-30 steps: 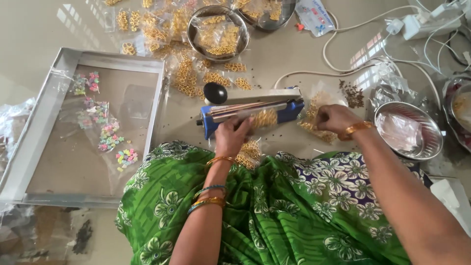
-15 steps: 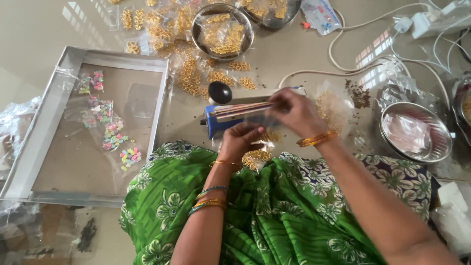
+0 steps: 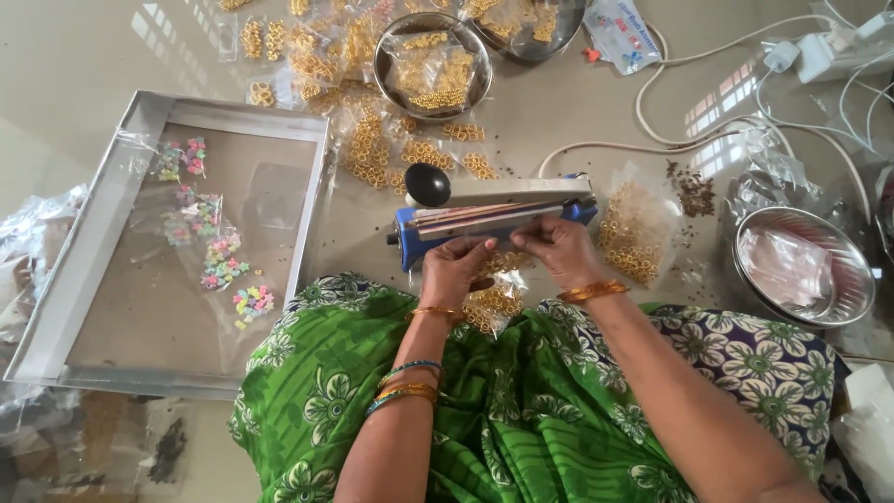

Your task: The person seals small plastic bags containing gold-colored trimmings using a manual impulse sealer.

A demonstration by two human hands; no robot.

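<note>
I watch left hand (image 3: 453,268) and right hand (image 3: 559,247), fingers pinched on clear snack pouch (image 3: 494,296), its mouth at blue heat sealer (image 3: 494,216). Risk: crooked mouth, weak seal; fingertips near hot bar.

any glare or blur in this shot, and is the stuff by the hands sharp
Head view: window glare falls in bright patches on the floor at upper left and upper right; the left hand, right hand, small packet and blue sealer are sharp; the lower left corner lies dark and soft.
</note>
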